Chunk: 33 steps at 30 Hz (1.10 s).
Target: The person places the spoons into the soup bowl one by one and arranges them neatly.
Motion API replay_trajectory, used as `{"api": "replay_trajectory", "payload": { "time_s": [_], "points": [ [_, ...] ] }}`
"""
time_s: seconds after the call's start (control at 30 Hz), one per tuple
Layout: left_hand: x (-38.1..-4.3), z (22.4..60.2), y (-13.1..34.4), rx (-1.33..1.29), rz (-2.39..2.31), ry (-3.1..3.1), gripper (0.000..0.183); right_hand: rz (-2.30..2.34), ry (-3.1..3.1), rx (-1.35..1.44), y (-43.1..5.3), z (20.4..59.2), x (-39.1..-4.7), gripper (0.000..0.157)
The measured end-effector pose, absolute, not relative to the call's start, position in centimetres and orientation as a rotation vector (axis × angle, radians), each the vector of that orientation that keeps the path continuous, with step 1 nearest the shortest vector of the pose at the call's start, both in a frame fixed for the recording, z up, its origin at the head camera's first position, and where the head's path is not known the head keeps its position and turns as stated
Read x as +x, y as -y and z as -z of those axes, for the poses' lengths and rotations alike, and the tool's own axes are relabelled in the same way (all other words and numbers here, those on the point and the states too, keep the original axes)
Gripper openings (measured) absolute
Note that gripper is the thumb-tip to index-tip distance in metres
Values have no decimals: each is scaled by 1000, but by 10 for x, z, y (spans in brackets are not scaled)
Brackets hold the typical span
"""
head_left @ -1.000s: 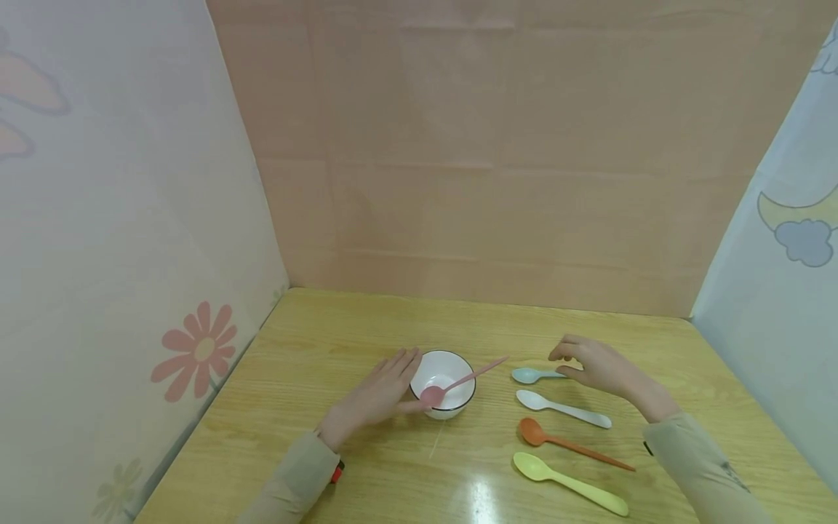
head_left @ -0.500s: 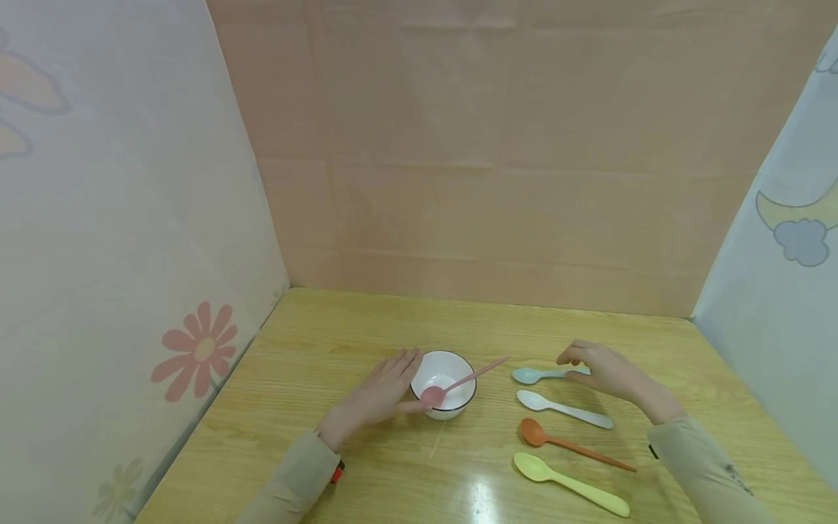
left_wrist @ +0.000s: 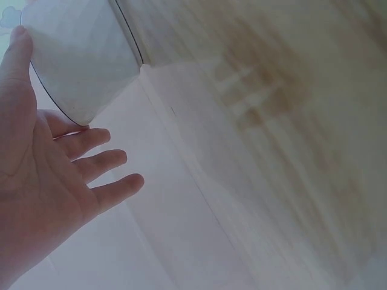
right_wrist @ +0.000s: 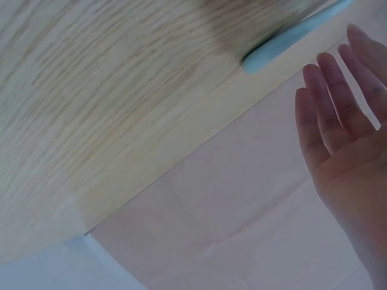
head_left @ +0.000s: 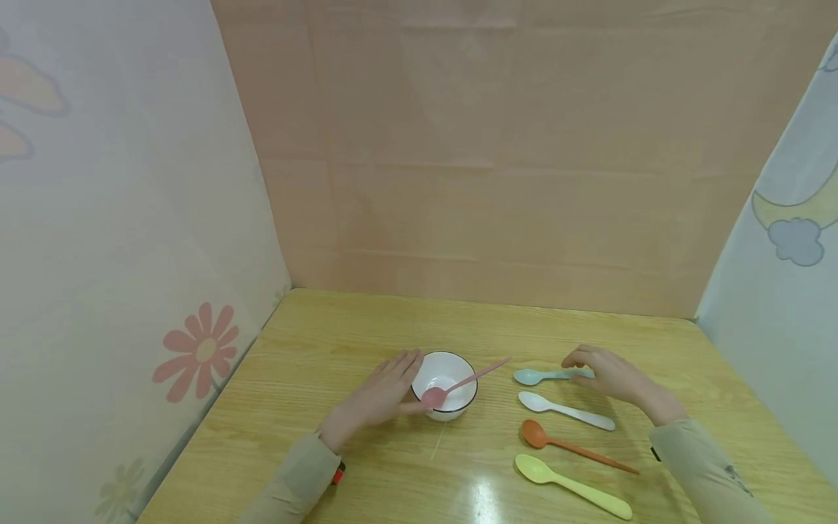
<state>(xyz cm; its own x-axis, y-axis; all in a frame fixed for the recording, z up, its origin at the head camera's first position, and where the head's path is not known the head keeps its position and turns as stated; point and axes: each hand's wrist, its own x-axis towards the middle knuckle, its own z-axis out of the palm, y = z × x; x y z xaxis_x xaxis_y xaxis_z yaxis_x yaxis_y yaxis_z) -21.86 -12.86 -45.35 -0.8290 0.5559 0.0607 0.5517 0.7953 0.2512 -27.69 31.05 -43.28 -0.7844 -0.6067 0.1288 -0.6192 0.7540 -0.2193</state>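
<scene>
My left hand (head_left: 380, 389) rests against the left side of a white bowl (head_left: 435, 370) with a dark rim. Its thumb and fingers lie loosely extended along the bowl's outside, as the left wrist view also shows. Across the bowl lies a pink spoon (head_left: 478, 372), its head at the near rim and its handle sticking out to the right. My right hand (head_left: 612, 375) hovers at the handle end of a light blue spoon (head_left: 527, 377), fingers slightly bent and apart. In the right wrist view, a gap shows between those fingertips and the light blue handle (right_wrist: 284, 48).
Below the light blue spoon, a white spoon (head_left: 566, 411), an orange spoon (head_left: 534, 434) and a yellow spoon (head_left: 537, 469) lie in a column on the wooden table (head_left: 327, 327). A peach backdrop (head_left: 458, 182) closes the back, and patterned panels stand at both sides.
My right hand has shifted slightly right along the light blue spoon, showing more of its handle. The left hand, bowl and pink spoon keep their places.
</scene>
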Motion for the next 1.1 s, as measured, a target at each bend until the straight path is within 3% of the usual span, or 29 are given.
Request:
{"api": "replay_trajectory", "payload": {
  "time_s": [1.1],
  "points": [
    [-218, 453, 130, 894, -421, -2940, 93, -456, 2895, 1046, -328, 448, -290, 31]
  ]
}}
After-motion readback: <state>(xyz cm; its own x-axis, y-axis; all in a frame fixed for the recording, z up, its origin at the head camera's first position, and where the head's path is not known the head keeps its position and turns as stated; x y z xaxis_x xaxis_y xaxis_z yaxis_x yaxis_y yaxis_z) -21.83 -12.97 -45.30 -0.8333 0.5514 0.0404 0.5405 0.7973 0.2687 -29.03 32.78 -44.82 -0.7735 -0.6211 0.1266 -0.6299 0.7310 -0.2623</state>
